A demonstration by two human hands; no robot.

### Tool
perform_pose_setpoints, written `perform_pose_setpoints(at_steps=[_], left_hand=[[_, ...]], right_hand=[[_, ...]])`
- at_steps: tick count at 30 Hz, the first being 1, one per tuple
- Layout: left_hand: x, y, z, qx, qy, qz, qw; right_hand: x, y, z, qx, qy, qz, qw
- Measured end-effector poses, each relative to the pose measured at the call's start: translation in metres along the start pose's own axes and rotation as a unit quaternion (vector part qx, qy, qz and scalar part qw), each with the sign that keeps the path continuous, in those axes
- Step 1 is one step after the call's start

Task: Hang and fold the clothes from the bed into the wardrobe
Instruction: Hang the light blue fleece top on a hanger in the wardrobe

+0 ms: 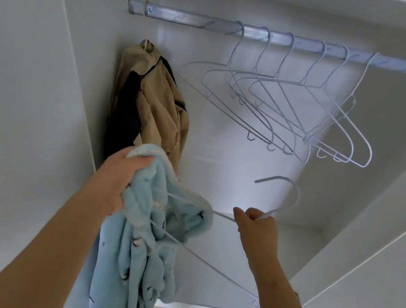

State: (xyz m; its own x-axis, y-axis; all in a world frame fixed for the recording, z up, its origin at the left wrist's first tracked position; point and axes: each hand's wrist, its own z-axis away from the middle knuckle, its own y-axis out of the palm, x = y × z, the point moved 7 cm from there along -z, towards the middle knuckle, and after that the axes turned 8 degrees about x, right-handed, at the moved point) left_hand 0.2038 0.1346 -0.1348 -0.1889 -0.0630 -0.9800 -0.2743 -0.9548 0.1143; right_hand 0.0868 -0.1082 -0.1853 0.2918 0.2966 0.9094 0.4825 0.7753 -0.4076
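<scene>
Head view: hands (118, 180) gripping garment (141, 237), hanger (275, 210).

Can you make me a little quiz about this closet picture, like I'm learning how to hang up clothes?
1. True or false: the left hand holds the fluffy blue garment.
2. Which is already hanging on the rail? A) a red dress B) a beige and black jacket C) a striped scarf
3. Fill in: the right hand holds a white ______ just below its hook.

Key
1. True. The left hand's grip is closed on the top edge of the garment.
2. B. It hangs at the left end, beside the empty hangers.
3. Hanger. One arm of it is already inside the blue garment.
</scene>
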Motion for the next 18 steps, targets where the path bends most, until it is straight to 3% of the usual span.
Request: perform_pose_setpoints(at_steps=[8,13,15,16,17,18], left_hand=[[-0.003,0.070,0.027,0.145,-0.004,0.110,0.983],[-0.009,0.067,0.031,0.135,0.021,0.113,0.984],[-0.013,0.057,0.029,0.112,0.069,-0.023,0.991],[-0.017,0.055,0.028,0.099,0.115,-0.157,0.976],[-0.022,0.057,0.029,0.078,0.167,-0.319,0.930],[-0.026,0.061,0.031,0.050,0.223,-0.472,0.851]], right_hand=[[0.028,0.031,-0.002,0.045,-0.035,0.035,0.998],[0.039,0.031,-0.005,0.033,-0.045,-0.031,0.998],[0.041,0.025,-0.008,0.027,-0.045,-0.052,0.997],[0.042,0.023,-0.010,0.027,-0.047,-0.055,0.997],[0.042,0.022,-0.010,0.028,-0.047,-0.058,0.997],[0.042,0.021,-0.010,0.027,-0.047,-0.062,0.997]])
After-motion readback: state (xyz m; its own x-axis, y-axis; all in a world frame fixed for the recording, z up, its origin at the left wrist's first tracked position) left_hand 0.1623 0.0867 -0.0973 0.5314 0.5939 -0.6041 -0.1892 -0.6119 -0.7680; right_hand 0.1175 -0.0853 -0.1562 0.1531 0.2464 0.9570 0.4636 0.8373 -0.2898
